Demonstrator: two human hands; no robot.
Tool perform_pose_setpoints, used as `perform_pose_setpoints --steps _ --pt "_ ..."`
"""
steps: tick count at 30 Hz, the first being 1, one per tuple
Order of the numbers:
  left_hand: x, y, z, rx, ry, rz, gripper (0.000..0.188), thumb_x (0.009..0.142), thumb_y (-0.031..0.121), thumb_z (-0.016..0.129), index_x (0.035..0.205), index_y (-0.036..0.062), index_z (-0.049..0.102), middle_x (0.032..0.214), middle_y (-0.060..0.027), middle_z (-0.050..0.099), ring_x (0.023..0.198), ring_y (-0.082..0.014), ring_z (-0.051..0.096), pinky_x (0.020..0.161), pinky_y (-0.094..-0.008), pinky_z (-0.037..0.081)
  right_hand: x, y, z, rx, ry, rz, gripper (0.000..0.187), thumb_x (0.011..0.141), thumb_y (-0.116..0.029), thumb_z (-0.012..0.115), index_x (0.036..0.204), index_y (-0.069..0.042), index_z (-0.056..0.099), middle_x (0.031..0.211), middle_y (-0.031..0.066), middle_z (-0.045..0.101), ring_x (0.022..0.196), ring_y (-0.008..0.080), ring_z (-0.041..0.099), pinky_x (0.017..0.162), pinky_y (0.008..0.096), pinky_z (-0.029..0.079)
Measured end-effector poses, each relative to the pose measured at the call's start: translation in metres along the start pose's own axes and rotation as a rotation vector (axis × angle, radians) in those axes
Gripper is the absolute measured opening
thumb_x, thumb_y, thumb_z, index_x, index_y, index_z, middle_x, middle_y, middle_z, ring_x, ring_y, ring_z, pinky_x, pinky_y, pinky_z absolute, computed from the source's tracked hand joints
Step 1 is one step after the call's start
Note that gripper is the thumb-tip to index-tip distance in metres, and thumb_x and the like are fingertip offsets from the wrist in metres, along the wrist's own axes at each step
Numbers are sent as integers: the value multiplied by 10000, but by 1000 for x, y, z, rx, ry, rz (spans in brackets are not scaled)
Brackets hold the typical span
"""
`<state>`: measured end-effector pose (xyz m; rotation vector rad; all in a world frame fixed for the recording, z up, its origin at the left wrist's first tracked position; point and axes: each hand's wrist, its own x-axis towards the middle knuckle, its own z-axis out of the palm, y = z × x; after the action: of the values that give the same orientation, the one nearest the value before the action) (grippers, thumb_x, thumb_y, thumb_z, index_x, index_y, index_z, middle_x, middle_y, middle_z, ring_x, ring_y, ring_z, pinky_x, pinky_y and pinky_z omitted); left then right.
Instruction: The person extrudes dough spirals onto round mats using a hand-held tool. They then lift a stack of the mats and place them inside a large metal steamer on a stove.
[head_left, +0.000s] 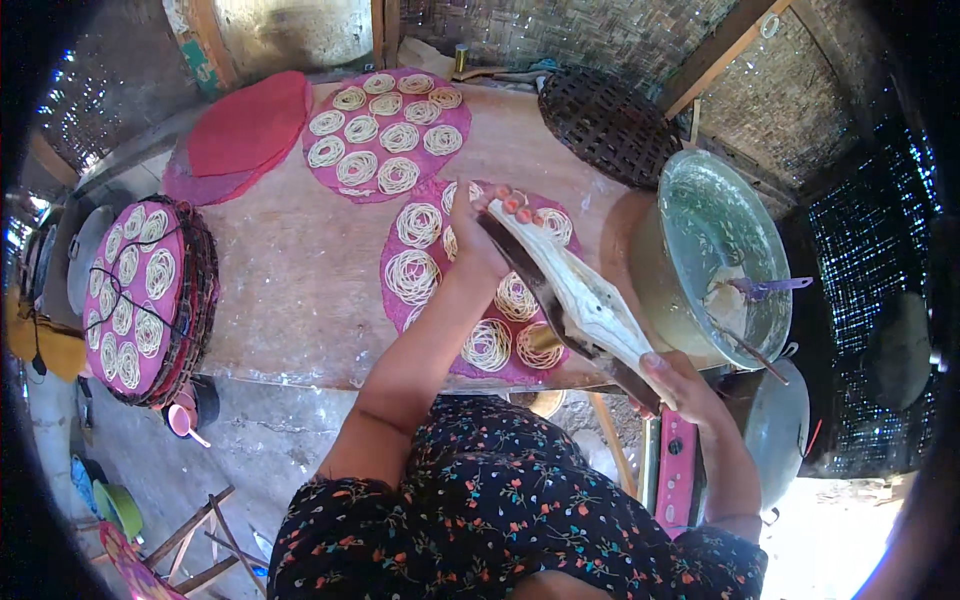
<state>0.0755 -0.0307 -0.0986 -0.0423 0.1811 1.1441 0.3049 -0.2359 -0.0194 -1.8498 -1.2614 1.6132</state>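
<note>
Both my hands grip a long wooden noodle press (590,300), held slanting above the table. It has a dark bar and a pale, dough-smeared bar. My left hand (482,235) wraps its far end, fingertips curled over the pale bar. At the near end, my right hand (685,385) closes around both bars. A brass-coloured cylinder (541,338) shows at the press's underside. Below it lies a pink round sheet (397,262) bearing several coiled noodle nests (412,277); my left forearm and the press hide part of it.
Another pink sheet (318,178) with noodle nests lies farther back, beside stacked red sheets (250,130). A nest-covered stack of round trays (205,290) stands left. At right are a large basin (672,285) with dough and a purple-handled scoop (780,287), and a dark woven tray (610,125).
</note>
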Motion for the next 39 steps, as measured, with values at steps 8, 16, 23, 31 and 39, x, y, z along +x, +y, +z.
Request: perform_pose_setpoints --steps 8,16,23,31,39 --pt "29 -21 -55 -83 -110 -83 531 879 589 372 631 130 468 532 -25 457 522 -214 484 615 -400 427 11 25 3 -63 62 22 527 897 -530 503 895 -14 614 642 28 573 562 105 548 488 256 435" --pt "46 -14 11 75 -247 -65 533 895 570 349 649 113 471 545 -24 452 559 -214 489 674 -399 432 10 -8 -7 168 -87 6 701 871 -631 436 1178 -4 493 789 103 629 636 162 607 575 266 499" --pt "81 -41 -15 -107 -224 -116 559 889 589 296 633 118 452 528 -26 422 519 -214 448 637 -384 411 27 -7 -33 -26 53 59 726 835 -727 373 731 -42 591 590 38 544 514 131 514 501 255 415" --pt "79 -25 0 -34 -227 -75 467 890 534 346 648 147 442 527 22 402 499 -152 410 585 -321 378 35 -8 -24 -35 116 5 632 872 -641 430 768 -35 575 570 30 522 471 108 481 432 254 368" --pt "84 -39 -4 -159 -230 -104 532 907 559 277 625 132 423 492 -9 375 479 -187 388 578 -364 371 23 -18 -37 -143 214 -12 639 864 -651 434 714 -40 548 516 18 475 414 99 433 387 259 314"
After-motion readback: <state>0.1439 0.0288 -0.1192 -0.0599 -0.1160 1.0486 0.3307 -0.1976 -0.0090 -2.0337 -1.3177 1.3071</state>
